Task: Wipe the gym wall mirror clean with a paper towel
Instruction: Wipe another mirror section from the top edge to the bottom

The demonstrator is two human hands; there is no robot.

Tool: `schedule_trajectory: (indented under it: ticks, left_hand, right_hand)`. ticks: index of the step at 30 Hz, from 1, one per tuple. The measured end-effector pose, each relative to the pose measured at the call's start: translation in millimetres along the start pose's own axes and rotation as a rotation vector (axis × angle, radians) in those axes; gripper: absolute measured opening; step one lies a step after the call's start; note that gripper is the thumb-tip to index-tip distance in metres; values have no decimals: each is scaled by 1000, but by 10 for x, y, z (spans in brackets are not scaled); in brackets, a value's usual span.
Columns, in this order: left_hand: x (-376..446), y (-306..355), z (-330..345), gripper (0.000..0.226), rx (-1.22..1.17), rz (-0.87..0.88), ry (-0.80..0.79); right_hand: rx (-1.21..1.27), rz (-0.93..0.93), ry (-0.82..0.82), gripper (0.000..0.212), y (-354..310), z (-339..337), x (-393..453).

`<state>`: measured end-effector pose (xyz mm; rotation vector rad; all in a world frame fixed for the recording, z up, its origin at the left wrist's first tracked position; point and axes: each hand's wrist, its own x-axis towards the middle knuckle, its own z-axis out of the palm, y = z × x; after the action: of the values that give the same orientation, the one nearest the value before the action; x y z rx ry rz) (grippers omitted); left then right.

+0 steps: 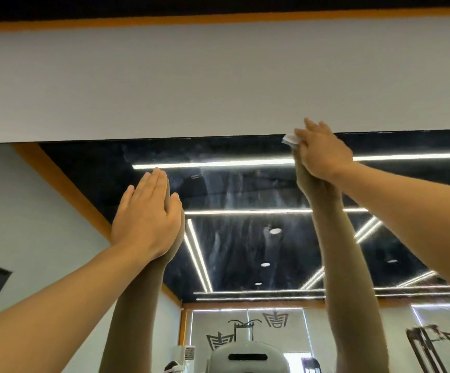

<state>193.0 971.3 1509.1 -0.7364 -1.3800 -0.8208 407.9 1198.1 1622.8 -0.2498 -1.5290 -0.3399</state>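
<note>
The wall mirror (245, 251) fills the lower half of the view and shows pale streaks and smears across its dark reflection. My right hand (323, 152) is raised to the mirror's top edge and presses a small folded white paper towel (290, 139) against the glass; only a corner of the towel shows past my fingers. My left hand (145, 219) lies flat on the glass lower and to the left, fingers straight and together, holding nothing. Both arms are reflected in the mirror.
Above the mirror runs a plain white wall band (218, 82) topped by an orange strip (218, 18). The reflection shows ceiling light strips, a window blind with dark characters and gym equipment at the bottom.
</note>
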Motion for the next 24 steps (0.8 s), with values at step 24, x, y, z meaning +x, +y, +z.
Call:
schedule_trajectory:
  ticks: [24]
  left_hand:
    - [-153,469,258,90,86,-150,55]
  right_hand:
    - [31,-348,-123,47,-381,187,-129]
